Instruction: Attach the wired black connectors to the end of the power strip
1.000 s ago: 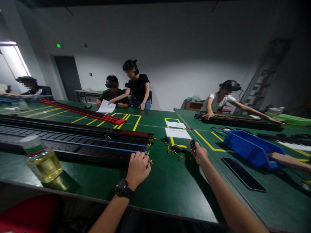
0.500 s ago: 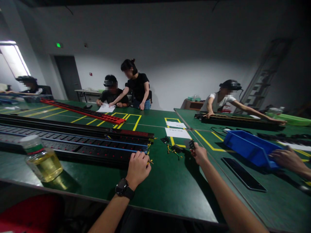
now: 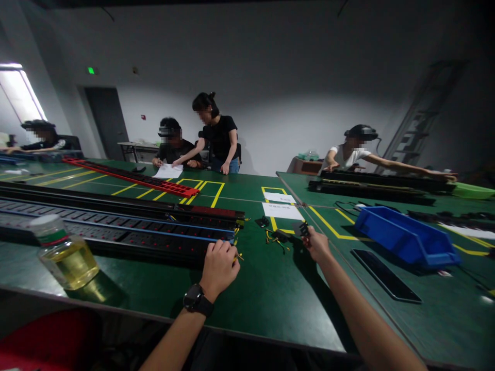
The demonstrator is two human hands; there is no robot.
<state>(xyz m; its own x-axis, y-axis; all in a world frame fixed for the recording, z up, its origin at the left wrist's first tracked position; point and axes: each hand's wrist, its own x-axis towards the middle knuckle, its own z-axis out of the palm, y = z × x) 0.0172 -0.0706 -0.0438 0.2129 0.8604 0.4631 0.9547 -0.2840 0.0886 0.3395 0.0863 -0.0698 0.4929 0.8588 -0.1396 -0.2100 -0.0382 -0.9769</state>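
My left hand (image 3: 220, 268), with a black watch on the wrist, is curled at the right end of a long black rail (image 3: 150, 245) dotted with red spots. Short yellow wires (image 3: 240, 256) stick out at its closed fingertips; the fingers partly hide the rail end. Raised over the table, my right hand (image 3: 319, 245) grips a small black plastic part (image 3: 301, 229) between thumb and fingers. Left of that part lie a loose black piece with yellow and green wires (image 3: 277, 238) and another small black piece (image 3: 263, 222).
A bottle of yellow liquid (image 3: 67, 257) stands at the left. A blue bin (image 3: 402, 237) and a dark phone-like slab (image 3: 384, 275) lie to the right. Labelled paper (image 3: 282, 211) and a red rack (image 3: 135, 178) are farther back. Several co-workers surround the green table (image 3: 263, 299).
My hands keep nearly the same place and grip. At the right, a nearby co-worker's hand has left the blue bin. The co-worker at the far right now has a second black rail showing.
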